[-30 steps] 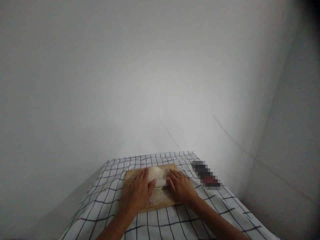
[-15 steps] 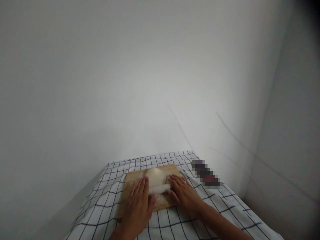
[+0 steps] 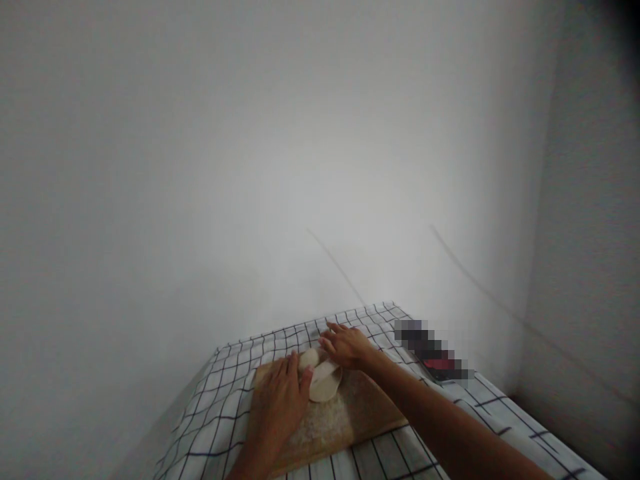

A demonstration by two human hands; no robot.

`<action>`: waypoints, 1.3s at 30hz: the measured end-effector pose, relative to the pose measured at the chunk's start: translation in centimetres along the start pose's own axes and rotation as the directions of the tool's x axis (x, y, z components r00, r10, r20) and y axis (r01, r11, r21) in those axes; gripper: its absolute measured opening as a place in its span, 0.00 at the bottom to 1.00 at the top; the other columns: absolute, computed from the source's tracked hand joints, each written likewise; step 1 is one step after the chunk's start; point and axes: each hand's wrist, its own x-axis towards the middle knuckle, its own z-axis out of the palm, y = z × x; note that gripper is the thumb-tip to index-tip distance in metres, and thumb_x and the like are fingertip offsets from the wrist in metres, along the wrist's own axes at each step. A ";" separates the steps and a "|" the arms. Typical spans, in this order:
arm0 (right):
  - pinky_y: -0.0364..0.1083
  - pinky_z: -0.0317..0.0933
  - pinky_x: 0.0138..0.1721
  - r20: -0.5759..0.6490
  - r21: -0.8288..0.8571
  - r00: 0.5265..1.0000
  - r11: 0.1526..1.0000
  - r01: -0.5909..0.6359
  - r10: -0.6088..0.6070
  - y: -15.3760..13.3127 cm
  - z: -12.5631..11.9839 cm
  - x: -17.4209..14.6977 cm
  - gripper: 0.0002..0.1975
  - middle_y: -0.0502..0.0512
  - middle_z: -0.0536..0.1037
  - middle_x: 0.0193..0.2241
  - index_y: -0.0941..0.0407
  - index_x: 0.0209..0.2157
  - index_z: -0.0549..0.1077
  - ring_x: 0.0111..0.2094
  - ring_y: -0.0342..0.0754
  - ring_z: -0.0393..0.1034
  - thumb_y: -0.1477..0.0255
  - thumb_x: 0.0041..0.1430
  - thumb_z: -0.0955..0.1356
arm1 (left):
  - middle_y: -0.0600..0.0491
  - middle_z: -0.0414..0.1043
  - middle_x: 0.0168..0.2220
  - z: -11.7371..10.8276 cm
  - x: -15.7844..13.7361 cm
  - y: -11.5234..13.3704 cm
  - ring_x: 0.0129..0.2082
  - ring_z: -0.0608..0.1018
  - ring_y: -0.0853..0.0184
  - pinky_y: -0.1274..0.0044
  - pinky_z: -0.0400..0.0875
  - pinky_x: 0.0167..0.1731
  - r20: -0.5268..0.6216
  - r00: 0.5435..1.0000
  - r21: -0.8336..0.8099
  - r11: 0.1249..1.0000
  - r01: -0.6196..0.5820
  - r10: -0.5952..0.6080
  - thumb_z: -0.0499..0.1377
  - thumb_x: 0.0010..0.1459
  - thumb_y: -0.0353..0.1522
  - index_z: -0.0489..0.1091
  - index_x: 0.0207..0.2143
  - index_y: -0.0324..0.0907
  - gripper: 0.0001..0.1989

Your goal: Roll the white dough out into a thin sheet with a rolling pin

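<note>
A flattened round of pale dough (image 3: 326, 391) lies near the back of a floury wooden board (image 3: 330, 421). Across it, tilted up to the right, runs a pale rolling pin (image 3: 324, 371); part of the dough shows behind it. My left hand (image 3: 285, 393) lies flat over the pin's left end, fingers stretched forward and thumb out to the right. Over the right end, near the board's back edge, is my right hand (image 3: 347, 345), its fingers extended and slightly apart. Both palms hide the pin's ends.
A white cloth with dark grid lines (image 3: 210, 427) covers the table. To the right lies a pixelated dark and red item (image 3: 433, 350). A plain pale wall (image 3: 300, 167) rises directly behind the table.
The rolling pin has gone from in front of the dough to across it. My right hand has moved forward. The board appears lower and turned in view.
</note>
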 end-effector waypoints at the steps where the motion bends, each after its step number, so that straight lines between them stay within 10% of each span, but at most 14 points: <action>1: 0.60 0.63 0.56 0.006 0.004 1.000 1.000 0.014 -0.014 0.1 0.0 0.6 0.25 0.62 0.69 0.65 0.50 0.55 0.76 0.60 0.59 0.70 0.57 0.74 0.54 | 0.39 0.74 0.60 0.2 0.1 -0.1 0.59 0.76 0.50 0.57 0.71 0.58 0.012 1.000 0.023 1.000 0.002 -0.002 0.46 0.73 0.40 0.70 0.59 0.38 0.23; 7: 0.54 0.67 0.52 0.010 0.024 0.999 0.999 0.035 -0.035 0.7 1.0 2.3 0.24 0.60 0.80 0.52 0.51 0.50 0.78 0.53 0.56 0.75 0.59 0.73 0.55 | 0.36 0.74 0.59 0.2 0.3 0.2 0.60 0.75 0.49 0.58 0.71 0.58 0.054 0.994 0.022 0.995 0.097 -0.098 0.45 0.73 0.44 0.66 0.63 0.32 0.29; 33: 0.58 0.55 0.66 -0.168 -0.070 0.977 0.987 -0.148 0.134 -1.1 2.2 -8.4 0.26 0.68 0.63 0.68 0.61 0.63 0.69 0.70 0.60 0.53 0.66 0.74 0.54 | 0.41 0.63 0.68 -0.6 -3.5 3.4 0.67 0.67 0.49 0.57 0.66 0.62 -0.096 0.994 -0.120 0.992 0.047 -0.058 0.50 0.70 0.49 0.58 0.69 0.39 0.34; 39: 0.53 0.56 0.64 -0.125 -0.045 0.991 0.998 -0.051 0.045 -0.9 0.9 -6.3 0.23 0.60 0.74 0.61 0.56 0.59 0.73 0.65 0.55 0.62 0.66 0.74 0.54 | 0.40 0.64 0.67 -0.3 -3.0 3.3 0.67 0.68 0.50 0.58 0.67 0.63 -0.063 0.994 -0.108 0.991 0.082 -0.089 0.49 0.70 0.48 0.62 0.67 0.36 0.32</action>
